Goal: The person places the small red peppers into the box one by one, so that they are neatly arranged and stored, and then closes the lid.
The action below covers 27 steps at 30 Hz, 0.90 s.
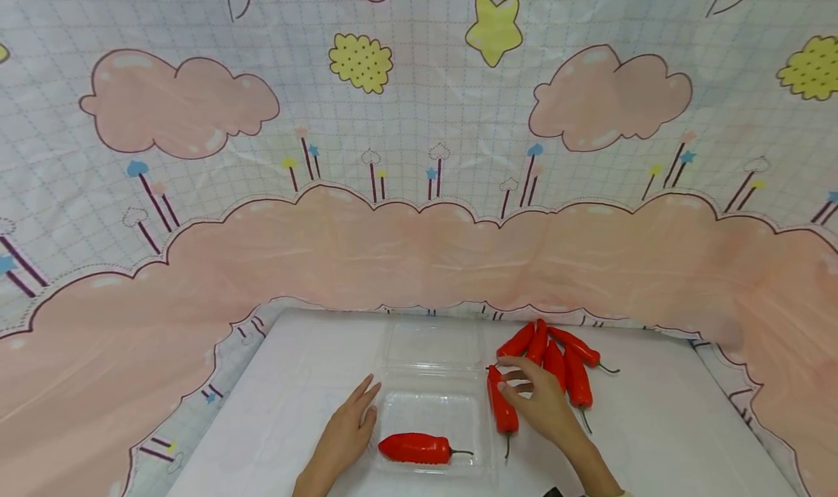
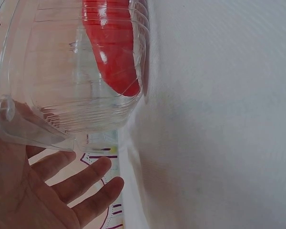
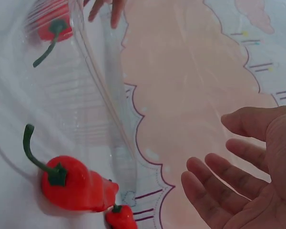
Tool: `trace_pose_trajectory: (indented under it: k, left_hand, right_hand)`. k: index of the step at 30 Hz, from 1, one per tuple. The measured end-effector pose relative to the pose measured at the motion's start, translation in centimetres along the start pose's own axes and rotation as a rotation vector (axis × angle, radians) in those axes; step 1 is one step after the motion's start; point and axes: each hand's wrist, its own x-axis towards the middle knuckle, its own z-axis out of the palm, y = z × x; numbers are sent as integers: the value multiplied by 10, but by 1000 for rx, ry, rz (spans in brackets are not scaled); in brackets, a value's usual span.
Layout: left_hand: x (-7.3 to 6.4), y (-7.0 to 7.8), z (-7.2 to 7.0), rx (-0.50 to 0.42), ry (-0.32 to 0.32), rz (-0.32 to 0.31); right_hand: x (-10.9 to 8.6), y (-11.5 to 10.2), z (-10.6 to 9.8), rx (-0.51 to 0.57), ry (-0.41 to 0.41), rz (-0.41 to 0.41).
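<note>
A clear plastic clamshell box (image 1: 428, 411) lies unfolded on the table, its lid (image 1: 432, 343) toward the back. One red chili pepper (image 1: 415, 448) lies sideways in the front of its base, green stem to the right. At the box's left side is my left hand (image 1: 347, 431); in the left wrist view this hand (image 2: 47, 191) has spread fingers close to the rim. Another red pepper (image 1: 501, 410) lies just right of the box, stem toward me. My right hand (image 1: 540, 404) is beside it, thumb and fingers apart; the right wrist view shows the hand (image 3: 243, 176) holding nothing.
Several more red peppers (image 1: 579, 380) lie in a fanned group behind and right of my right hand. The white table (image 1: 655, 424) ends at the back against a patterned cloth (image 1: 419, 257) with clouds and stars.
</note>
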Motion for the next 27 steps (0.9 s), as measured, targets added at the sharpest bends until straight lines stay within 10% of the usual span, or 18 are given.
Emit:
trace_pose_trajectory:
  k: [27]
  left_hand:
    - [0, 2, -1, 4, -10, -7]
  right_hand:
    - [1, 40, -27, -74, 144, 34]
